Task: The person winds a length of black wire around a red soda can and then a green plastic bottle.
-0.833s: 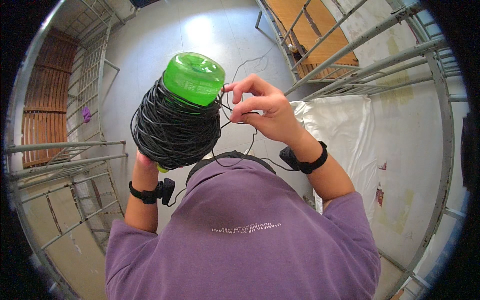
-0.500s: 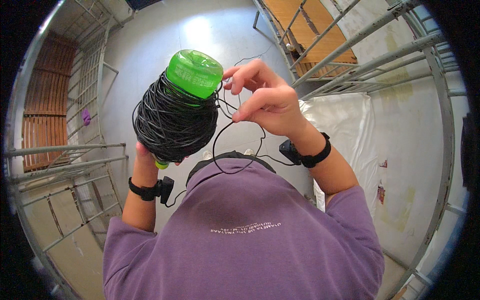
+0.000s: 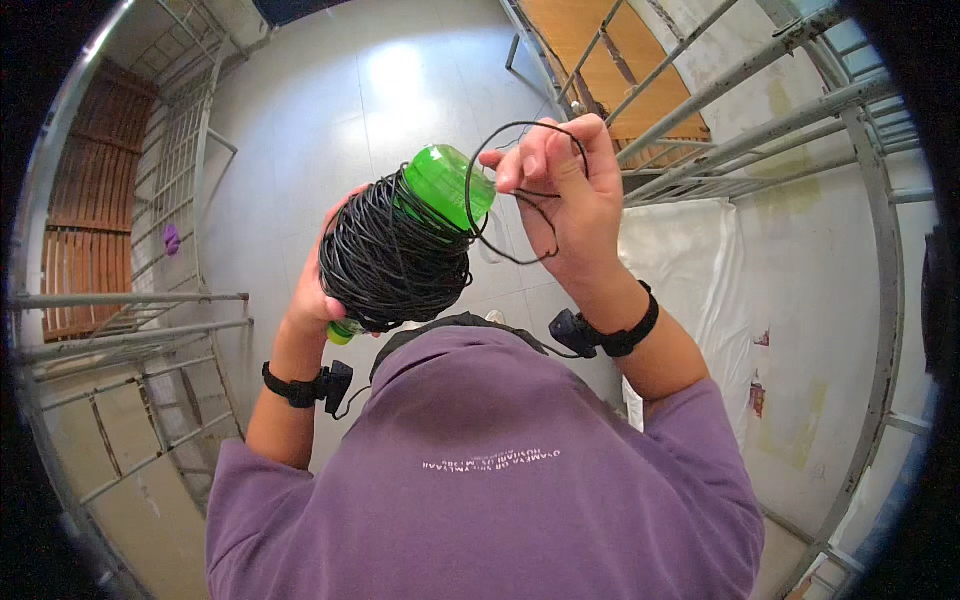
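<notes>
My left hand (image 3: 325, 285) is closed round the near end of a green plastic bottle (image 3: 440, 185), which is tilted with its base up and to the right. Black cord (image 3: 395, 250) is wound thickly round the bottle's middle, and a green cap (image 3: 341, 332) shows below the winding. Right of the base, my right hand (image 3: 575, 185) pinches a loose length of the same cord between thumb and fingers. That length makes an open loop (image 3: 475, 150) in front of the bottle's base. Most of my left fingers are hidden behind the bottle.
Grey metal bunk frames stand on both sides; the left frame (image 3: 130, 302) has wooden slats (image 3: 90, 200), the right one (image 3: 740, 85) a wooden board (image 3: 600, 40). White sheeting (image 3: 690, 280) hangs at the right. Pale floor (image 3: 330, 100) lies below. Black bands circle both wrists.
The wound bottle has moved right and slightly down, tilting further to the right. My right hand has risen and turned, and the loose cord loop has swung up from above my shirt.
</notes>
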`<action>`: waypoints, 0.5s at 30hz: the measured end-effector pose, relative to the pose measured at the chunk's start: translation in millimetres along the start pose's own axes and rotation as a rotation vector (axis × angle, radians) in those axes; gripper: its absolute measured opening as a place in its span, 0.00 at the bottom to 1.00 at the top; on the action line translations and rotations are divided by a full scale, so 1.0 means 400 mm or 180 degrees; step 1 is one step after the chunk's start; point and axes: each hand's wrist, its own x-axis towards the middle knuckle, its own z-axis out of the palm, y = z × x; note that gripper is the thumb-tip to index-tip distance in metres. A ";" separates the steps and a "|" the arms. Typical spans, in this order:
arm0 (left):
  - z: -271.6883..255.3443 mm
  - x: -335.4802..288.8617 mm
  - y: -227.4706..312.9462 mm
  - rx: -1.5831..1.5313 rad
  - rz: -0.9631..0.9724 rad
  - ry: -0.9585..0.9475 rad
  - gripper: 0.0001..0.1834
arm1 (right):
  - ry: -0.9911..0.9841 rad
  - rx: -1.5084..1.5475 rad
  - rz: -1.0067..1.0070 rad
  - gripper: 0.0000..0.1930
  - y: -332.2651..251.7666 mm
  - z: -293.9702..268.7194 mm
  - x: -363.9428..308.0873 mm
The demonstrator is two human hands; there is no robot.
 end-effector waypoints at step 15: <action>-0.027 -0.003 -0.021 0.0083 0.0139 -0.0128 0.82 | 0.0086 0.0927 0.1008 0.17 -0.048 -0.057 0.036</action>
